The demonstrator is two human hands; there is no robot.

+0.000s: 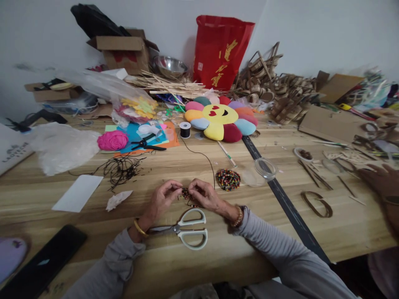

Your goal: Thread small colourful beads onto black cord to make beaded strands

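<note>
Between my two hands, just above the table, is a small string of dark multicoloured beads [185,192]. My left hand [162,198] pinches its left end between thumb and fingers. At the other end, my right hand [204,194] is closed in a pinch on the same strand, and part of it shows below those fingers. Black cord [205,155] runs from a spool [185,130] down toward my right hand. A coiled heap of coloured beads [228,179] lies to the right. White-handled scissors [187,229] lie close below my hands, blades pointing left.
A smiling flower cushion [221,116] sits behind the spool. Left are tangled black cord [121,170], pliers [146,145], white paper [77,193] and a black phone [43,261]. A clear tape roll [265,168] rests rightward. Another person's hand [378,178] is at the far right.
</note>
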